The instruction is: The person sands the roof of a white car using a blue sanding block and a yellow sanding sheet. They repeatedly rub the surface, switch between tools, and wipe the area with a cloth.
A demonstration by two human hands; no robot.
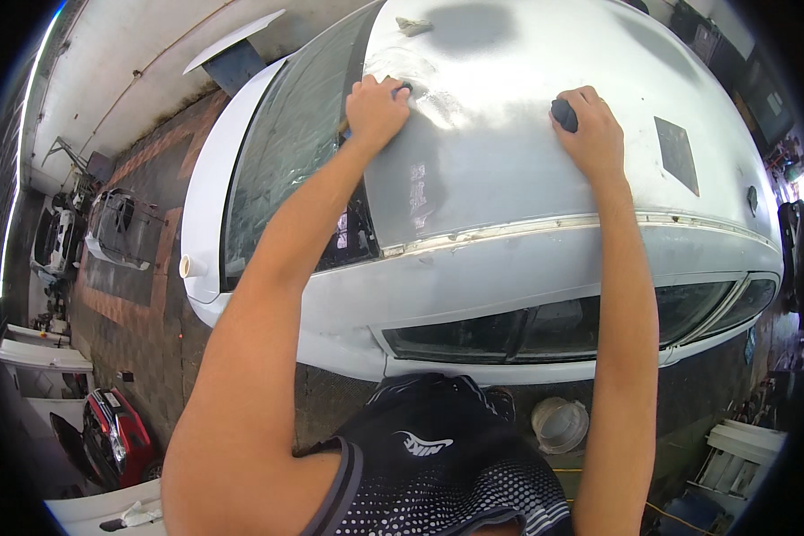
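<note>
Both my arms reach over the white and grey patchy roof point(491, 170) of a car. My left hand point(378, 112) is closed near the windshield's upper edge, around a small dark blue object point(404, 91) mostly hidden by the fingers. Farther right, my right hand point(593, 134) grips a dark navy, rounded pad point(563, 114) against the roof; its exact kind is unclear. A dark rectangular sheet point(677, 155), like sandpaper, lies flat to the right of that hand. Beyond my left hand rests a small crumpled greyish piece point(412, 27).
The windshield point(286, 161) is covered with clear film. A white cup point(187, 266) stands on the car's front left. By my feet sits a dirty bucket point(560, 423). A red car part with a headlight point(116, 438) and a stripped bumper point(125, 228) lie at left.
</note>
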